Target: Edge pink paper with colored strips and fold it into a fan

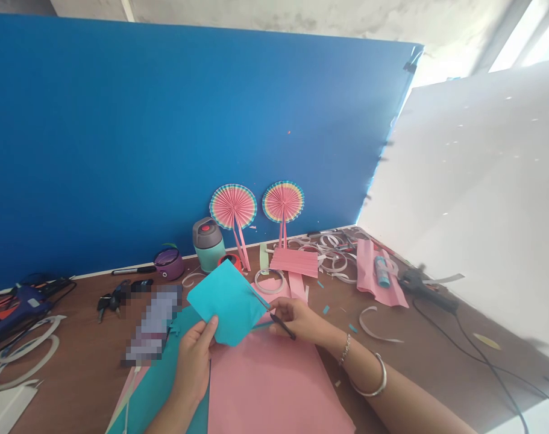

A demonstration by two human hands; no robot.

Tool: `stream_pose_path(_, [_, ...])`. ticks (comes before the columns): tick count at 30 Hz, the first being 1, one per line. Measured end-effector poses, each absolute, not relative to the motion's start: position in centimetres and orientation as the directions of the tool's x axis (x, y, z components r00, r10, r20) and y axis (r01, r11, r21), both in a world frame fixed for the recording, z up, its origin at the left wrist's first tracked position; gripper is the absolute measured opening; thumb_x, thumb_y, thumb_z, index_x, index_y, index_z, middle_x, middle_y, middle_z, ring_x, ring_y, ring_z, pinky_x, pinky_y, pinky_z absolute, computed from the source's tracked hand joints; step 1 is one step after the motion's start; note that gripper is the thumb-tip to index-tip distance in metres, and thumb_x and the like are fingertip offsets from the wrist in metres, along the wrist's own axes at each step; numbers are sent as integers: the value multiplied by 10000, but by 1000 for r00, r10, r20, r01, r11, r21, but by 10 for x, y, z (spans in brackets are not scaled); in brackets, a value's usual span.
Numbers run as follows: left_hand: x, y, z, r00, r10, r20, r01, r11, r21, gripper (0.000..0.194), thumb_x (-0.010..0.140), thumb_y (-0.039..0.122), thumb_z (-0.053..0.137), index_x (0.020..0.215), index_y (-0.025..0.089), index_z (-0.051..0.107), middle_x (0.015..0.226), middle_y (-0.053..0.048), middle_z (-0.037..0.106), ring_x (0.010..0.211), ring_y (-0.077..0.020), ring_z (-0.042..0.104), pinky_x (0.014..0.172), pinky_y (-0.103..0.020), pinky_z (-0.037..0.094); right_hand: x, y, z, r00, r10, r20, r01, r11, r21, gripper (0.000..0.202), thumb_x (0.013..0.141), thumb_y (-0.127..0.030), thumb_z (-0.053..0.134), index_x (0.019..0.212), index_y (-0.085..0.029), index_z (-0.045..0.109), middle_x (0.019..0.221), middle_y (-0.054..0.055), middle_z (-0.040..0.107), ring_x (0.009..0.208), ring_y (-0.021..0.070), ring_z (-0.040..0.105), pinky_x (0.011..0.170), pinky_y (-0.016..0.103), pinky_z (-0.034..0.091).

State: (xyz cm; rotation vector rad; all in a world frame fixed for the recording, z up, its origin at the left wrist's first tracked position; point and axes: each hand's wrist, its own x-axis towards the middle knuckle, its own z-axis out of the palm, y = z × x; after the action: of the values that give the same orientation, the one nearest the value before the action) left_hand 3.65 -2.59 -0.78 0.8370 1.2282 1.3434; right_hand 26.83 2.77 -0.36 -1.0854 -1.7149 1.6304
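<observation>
A square of turquoise paper (pixel 229 301) is tilted up in front of me, its lower left edge pinched by my left hand (pixel 195 352), thumb on top. At its right edge, my right hand (pixel 296 319) closes its fingers on a slim black tool (pixel 282 326); whether this is a pen or a cutting tool I cannot tell. Below both hands lies a large pink sheet (pixel 274 386), with a turquoise sheet (pixel 161 398) to its left. Beyond the held paper are a pleated pink paper piece (pixel 294 263) and a white tape ring (pixel 269 281).
Two round paper fans (pixel 233 207) lean against the blue board (pixel 166 132). A teal flask (pixel 210 247) and a purple cup (pixel 169 263) stand at the back. Keys (pixel 114 299) and a glue gun (pixel 21 310) lie left; a corded black tool (pixel 428 289) lies right.
</observation>
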Motion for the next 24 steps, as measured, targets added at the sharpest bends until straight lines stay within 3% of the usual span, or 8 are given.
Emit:
stream_pose_path(10, [39, -27, -5, -145, 966, -214, -279, 168, 945, 393, 652, 516, 735, 809, 159, 696, 781, -57, 710, 765, -248, 632, 682, -344, 495, 269, 26, -8, -524, 848, -81, 153, -1, -988, 504, 687, -334, 744, 1117, -188, 526, 586, -85, 479, 503, 76, 460, 487, 202, 359])
stream_pose_path(24, [41, -27, -4, -159, 960, -231, -338, 166, 926, 406, 625, 487, 765, 828, 143, 693, 777, -59, 705, 770, -248, 633, 676, -348, 503, 269, 27, -12, -520, 852, -63, 154, 21, -988, 512, 689, -364, 752, 1125, -212, 530, 583, -92, 462, 501, 75, 446, 494, 207, 356])
